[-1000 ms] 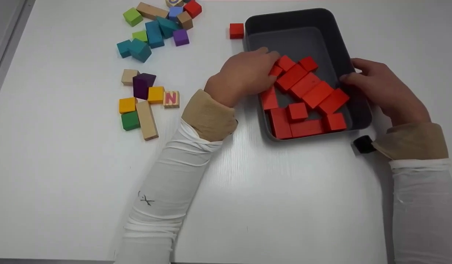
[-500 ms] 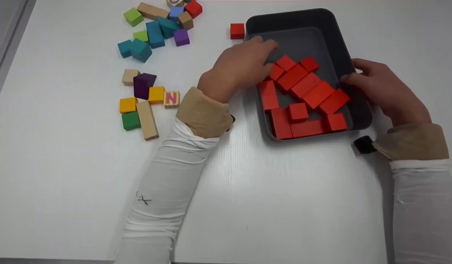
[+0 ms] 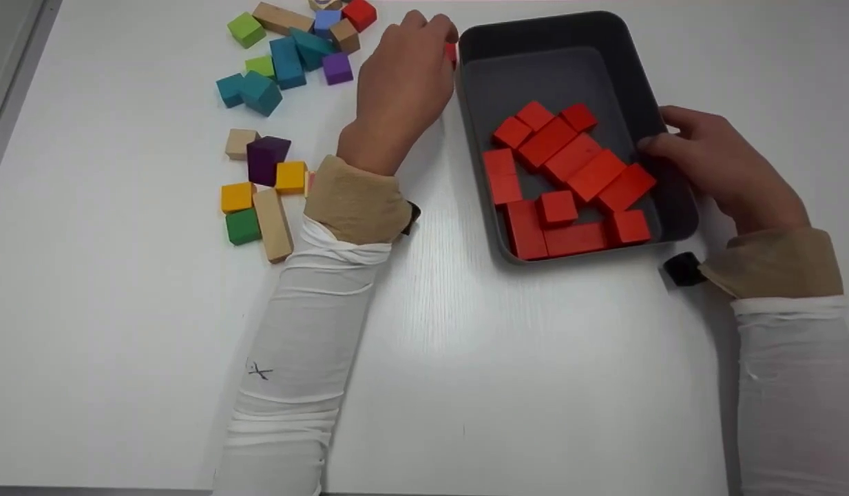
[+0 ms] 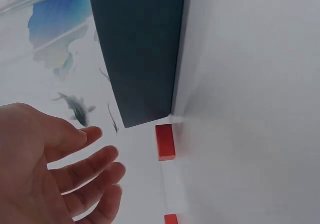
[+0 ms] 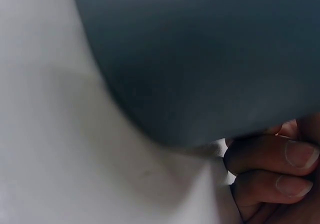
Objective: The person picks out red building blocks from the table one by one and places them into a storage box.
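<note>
My left hand [image 3: 407,86] is above the table, just left of the dark grey tray [image 3: 548,76]. Under its fingertips a lone red cube [image 3: 451,55] shows partly. In the left wrist view the same red cube [image 4: 165,143] stands beside the tray wall [image 4: 145,48], apart from my loosely bent fingers [image 4: 100,181], which hold nothing. My right hand [image 3: 730,162] grips the tray's right side, thumb over the rim. Its curled fingers [image 5: 270,154] show under the tray in the right wrist view. Several red blocks [image 3: 572,158] lie in the tray's near part.
At the upper left lies a mixed group of teal blocks [image 3: 286,62], a purple cube [image 3: 337,68] and others, with another red block [image 3: 359,15]. Nearer are a green block [image 3: 243,226], yellow blocks [image 3: 290,178] and a long wooden block [image 3: 273,224] on the white table [image 3: 465,358].
My left hand has left the tray's red blocks and moved up and left, out over the lone red cube. My right hand stays on the tray.
</note>
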### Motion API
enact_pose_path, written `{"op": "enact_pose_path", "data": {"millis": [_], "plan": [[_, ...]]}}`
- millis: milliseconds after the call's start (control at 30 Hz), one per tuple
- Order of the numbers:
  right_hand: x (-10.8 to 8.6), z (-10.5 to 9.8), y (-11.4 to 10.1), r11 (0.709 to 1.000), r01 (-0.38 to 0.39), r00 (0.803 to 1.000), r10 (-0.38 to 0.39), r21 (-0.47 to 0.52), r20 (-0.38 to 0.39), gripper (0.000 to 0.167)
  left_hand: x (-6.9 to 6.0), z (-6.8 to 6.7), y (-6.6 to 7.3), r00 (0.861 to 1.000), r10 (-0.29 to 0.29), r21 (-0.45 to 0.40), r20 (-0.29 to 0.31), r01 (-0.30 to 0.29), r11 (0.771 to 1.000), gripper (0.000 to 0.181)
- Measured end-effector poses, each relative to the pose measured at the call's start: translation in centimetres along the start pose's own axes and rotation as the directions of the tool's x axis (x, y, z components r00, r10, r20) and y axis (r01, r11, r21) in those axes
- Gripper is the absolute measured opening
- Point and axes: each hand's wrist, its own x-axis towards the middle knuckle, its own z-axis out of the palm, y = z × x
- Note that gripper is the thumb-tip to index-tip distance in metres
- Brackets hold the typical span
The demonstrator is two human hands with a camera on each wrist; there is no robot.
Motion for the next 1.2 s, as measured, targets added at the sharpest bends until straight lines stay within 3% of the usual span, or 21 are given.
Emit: {"op": "enact_pose_path", "data": {"millis": [200, 367, 533, 667, 967, 1200], "plan": [[0.0, 0.0, 0.1, 1.000, 0.002, 1.000, -0.002, 0.019, -0.001, 0.061, 0.3, 0.7, -0.6, 0.994, 0.018, 0.019, 0.107, -0.021, 1.000, 0.048], [0.0, -0.1, -0.1, 1.000, -0.004, 1.000, 0.004, 0.015, 0.005, 0.061, 0.3, 1.0, -1.0, 0.973, 0.049, 0.006, 0.227, -0.051, 0.999, 0.055], [0.0, 0.0, -0.2, 1.000, -0.003, 1.000, 0.003, 0.004, 0.011, 0.061, 0.2, 1.0, -1.5, 0.952, 0.020, -0.024, 0.305, -0.013, 1.000, 0.063], [0.1, 0.0, -0.2, 1.000, 0.010, 1.000, -0.010, 0.005, 0.003, 0.059, 0.2, 1.0, -1.5, 0.955, -0.007, -0.031, 0.295, 0.017, 0.999, 0.066], [0.1, -0.1, 0.1, 1.000, 0.004, 1.000, -0.004, 0.011, 0.002, 0.060, 0.2, 1.1, -1.0, 0.974, -0.005, 0.052, 0.224, -0.006, 0.999, 0.059], [0.0, -0.1, 0.0, 1.000, 0.007, 1.000, -0.008, 0.013, 0.002, 0.060, 0.2, 1.0, -1.1, 0.965, -0.013, 0.018, 0.261, 0.008, 1.000, 0.061]]}}
